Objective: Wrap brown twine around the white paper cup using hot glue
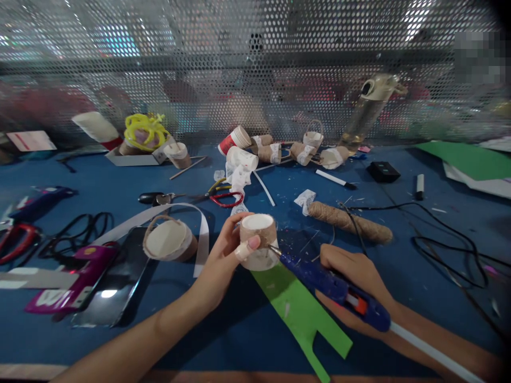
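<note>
My left hand (223,252) grips a small paper cup (259,259) whose upper part is wrapped in brown twine. The thumb, with a bandage-like wrap on it, presses on the cup's side. In my right hand (355,271) is a blue hot glue gun (319,276), a white glue stick trailing from its back end. Its nozzle tip meets the cup's side at the lower edge of the twine; whether glue is coming out is too small to tell. Beneath the cup lies a green strip (295,303) with a notched end.
A twine roll (351,221) lies right of the cup, near black cables. Left are a finished-looking twine basket (170,239), a phone (115,282), a purple tool (75,276) and red-handled scissors (227,199). Several wrapped cups and a bottle (365,114) stand along the perforated metal screen (255,69).
</note>
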The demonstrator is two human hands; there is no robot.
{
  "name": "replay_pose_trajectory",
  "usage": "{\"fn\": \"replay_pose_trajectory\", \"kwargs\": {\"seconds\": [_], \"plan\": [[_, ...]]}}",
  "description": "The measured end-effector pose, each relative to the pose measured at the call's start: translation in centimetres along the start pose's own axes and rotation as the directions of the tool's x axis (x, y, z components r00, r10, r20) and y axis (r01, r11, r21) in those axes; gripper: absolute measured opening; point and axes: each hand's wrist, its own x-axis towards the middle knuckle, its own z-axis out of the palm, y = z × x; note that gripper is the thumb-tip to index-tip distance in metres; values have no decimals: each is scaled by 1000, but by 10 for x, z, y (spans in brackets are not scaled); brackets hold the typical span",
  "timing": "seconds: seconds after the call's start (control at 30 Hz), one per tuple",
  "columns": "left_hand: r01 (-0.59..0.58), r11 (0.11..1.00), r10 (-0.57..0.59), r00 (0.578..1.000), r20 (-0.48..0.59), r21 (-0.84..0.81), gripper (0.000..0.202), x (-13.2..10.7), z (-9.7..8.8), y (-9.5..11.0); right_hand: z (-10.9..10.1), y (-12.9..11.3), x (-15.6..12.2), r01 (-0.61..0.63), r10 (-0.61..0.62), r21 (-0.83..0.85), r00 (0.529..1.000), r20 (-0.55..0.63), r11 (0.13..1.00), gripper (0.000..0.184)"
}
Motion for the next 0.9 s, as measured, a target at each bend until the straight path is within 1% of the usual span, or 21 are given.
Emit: {"fn": "replay_pose_trajectory", "kwargs": {"seconds": [0.1,0.2,0.3,0.43,0.57,0.73,0.9], "plan": [[7,1000,-6,999,-37,5,40,-1,1,3,-1,-2,1,-35,35,-11,999,-21,999,32],[33,999,-33,999,-43,-12,43,-2,0,4,-2,-3,2,-65,63,-39,997,-46,997,29],[40,999,-40,998,-45,-17,44,-2,1,4,-2,-4,3,-80,78,-47,996,-37,996,30],[18,1000,-19,999,-43,-14,44,-1,4,3,-2,-5,3,-58,58,-30,998,-18,998,31],[48,999,-48,998,-28,-17,46,-1,4,3,-2,-8,3,-31,31,-19,999,7,999,32],[71,996,-71,997,4,-54,44,-1,2,4,-3,-10,4,-56,56,7,998,-12,998,32],[108,986,-111,994,-14,-128,46,-1,5,7,-3,-5,4,-50,52,58,998,-31,997,36]]}}
